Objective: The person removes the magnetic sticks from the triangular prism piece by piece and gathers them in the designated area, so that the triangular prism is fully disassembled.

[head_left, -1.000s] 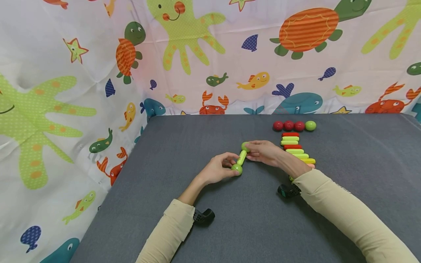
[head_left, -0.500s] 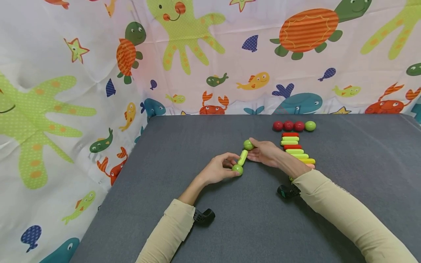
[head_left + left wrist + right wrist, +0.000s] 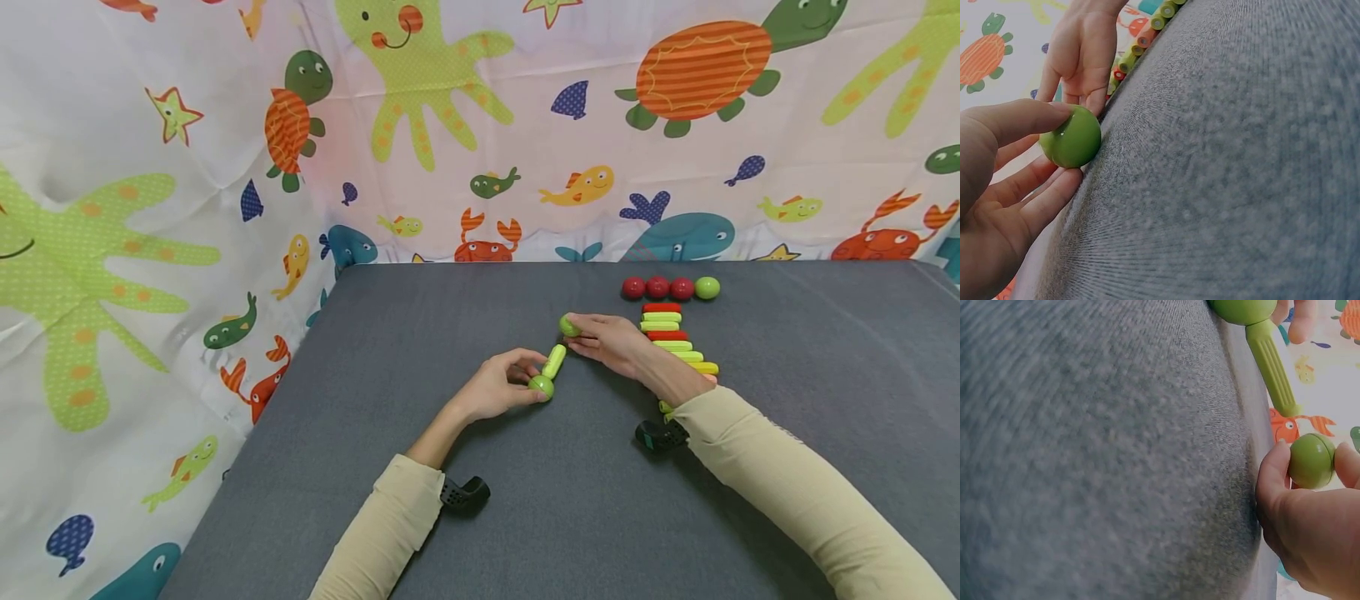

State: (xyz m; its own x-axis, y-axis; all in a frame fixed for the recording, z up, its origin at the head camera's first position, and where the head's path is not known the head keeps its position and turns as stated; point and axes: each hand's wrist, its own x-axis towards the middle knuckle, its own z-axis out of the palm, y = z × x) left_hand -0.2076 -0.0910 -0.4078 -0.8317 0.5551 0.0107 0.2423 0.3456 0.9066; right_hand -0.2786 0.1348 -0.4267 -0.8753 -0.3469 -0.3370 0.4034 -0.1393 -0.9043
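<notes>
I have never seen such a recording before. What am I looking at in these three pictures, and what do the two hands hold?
No machine here: a person works with bare hands, wearing one camera on the head and one on each wrist. The head view looks down on a grey table. The left hand holds a green ball joined to a green stick. The right hand pinches another green ball, apart from the stick. Beside it lie a row of sticks and four balls. The wrist views show each grip close up.
</notes>
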